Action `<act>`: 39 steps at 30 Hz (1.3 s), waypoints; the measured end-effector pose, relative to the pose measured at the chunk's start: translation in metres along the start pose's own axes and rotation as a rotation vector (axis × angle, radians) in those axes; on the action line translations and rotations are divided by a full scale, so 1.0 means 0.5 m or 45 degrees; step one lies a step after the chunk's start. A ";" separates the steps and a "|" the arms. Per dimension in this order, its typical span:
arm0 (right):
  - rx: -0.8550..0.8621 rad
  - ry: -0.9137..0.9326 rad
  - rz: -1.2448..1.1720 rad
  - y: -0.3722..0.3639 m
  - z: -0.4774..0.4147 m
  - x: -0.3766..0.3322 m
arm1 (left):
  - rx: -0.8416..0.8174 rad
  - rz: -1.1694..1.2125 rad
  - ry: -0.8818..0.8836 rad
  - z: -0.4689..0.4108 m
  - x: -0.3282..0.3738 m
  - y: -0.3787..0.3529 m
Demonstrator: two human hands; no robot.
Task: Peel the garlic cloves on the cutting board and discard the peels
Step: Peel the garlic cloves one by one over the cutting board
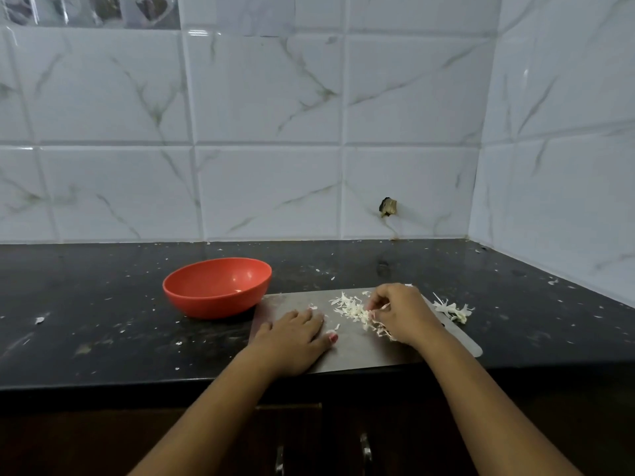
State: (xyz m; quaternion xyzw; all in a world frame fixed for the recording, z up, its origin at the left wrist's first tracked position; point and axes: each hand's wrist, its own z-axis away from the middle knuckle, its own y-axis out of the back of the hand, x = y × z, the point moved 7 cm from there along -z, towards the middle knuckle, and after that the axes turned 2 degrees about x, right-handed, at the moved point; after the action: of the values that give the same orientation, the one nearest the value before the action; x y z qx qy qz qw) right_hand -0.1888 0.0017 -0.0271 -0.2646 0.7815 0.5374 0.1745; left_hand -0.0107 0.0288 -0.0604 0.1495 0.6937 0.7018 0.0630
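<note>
Two bare forearms are seen extending from the bottom edge of the frame, above dark cabinet doors with metal handles (366, 450). At lower centre the left hand (295, 333) is laid flat, palm down and fingers straight, on the near left part of the grey cutting board (360, 355); nothing is held by it. Just right of it the right hand (402, 312) is bent over the pile of peels (348, 309) in the middle of the board, its fingers curled and a tuft of papery skins pinched at its fingertips. A smaller clump of peels (452, 310) lies off the board's right edge on the black countertop (103, 304). A red bowl (217, 286) stands at the board's upper left corner; a pale bit (237, 291) is glimpsed inside, but what it is cannot be told. No whole garlic cloves can be made out on the board.

The gathering of skins for discarding is judged to be in hand. Trouble is likely to come from the lightness of the skins: flakes could be dropped or wafted onto the counter if the pinch is carried off quickly. The clump beyond the board could be overlooked. Should a clove be buried in the pile, it could be thrown out with the waste.
</note>
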 end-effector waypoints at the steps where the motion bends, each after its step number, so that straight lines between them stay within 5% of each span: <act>1: 0.000 -0.009 -0.001 0.002 -0.002 0.001 | -0.011 0.005 0.004 -0.003 0.005 -0.004; 13: -0.043 -0.034 0.031 0.043 0.006 0.022 | -0.055 0.178 -0.079 -0.076 0.134 -0.002; 27: -0.150 -0.035 0.506 0.023 0.026 -0.008 | 0.038 0.315 -0.097 -0.015 0.022 0.014; 39: 0.038 0.107 0.216 0.007 0.015 -0.075 | 0.118 0.090 0.027 0.023 -0.049 0.003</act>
State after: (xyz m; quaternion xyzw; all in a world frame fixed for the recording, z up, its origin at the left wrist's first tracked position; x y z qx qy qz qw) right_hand -0.1609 0.0180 -0.0064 -0.2171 0.8156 0.5271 0.0995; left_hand 0.0158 0.0324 -0.0621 0.1692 0.7203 0.6723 0.0239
